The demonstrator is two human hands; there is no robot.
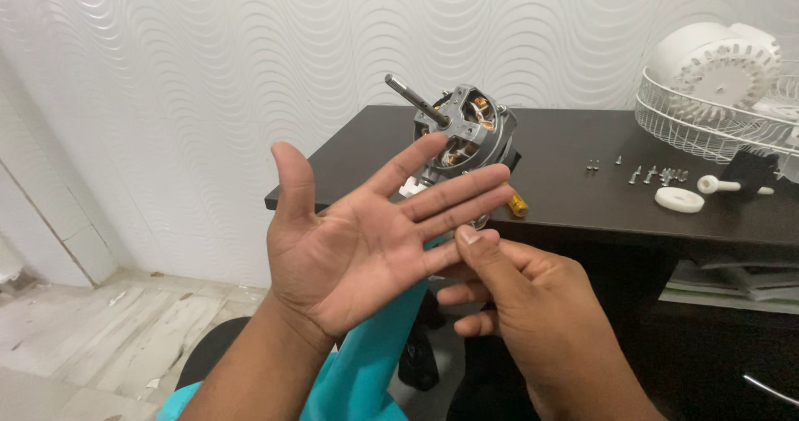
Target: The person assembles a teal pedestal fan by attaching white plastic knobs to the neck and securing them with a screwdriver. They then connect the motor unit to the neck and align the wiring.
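The left hand (358, 238) is held palm up and spread flat, fingers extended toward the right, nothing gripped in it. The flat presentation appears intended to expose the palm or little-finger edge for attention. Just behind its fingertips a fan motor (462, 134) is seen, its steel shaft (414, 99) tilted up and to the left and copper windings visible through the grey housing; whether it rests on the dark table (566, 155) or is propped from below cannot be determined, as the fingers stand in front of its base. A small yellow-handled item (518, 206) lies at the table edge, partly hidden.

The right hand (516, 296) is held lower, its thumb pressed against the left hand's little finger, remaining fingers curled; whether anything small is pinched cannot be told.

Further right, loose screws (653, 174), a white round cap (679, 200) and a white knob (732, 186) are laid out on the table. A white wire fan guard (707, 130) holding a white plastic housing (712, 59) occupies the far right corner.
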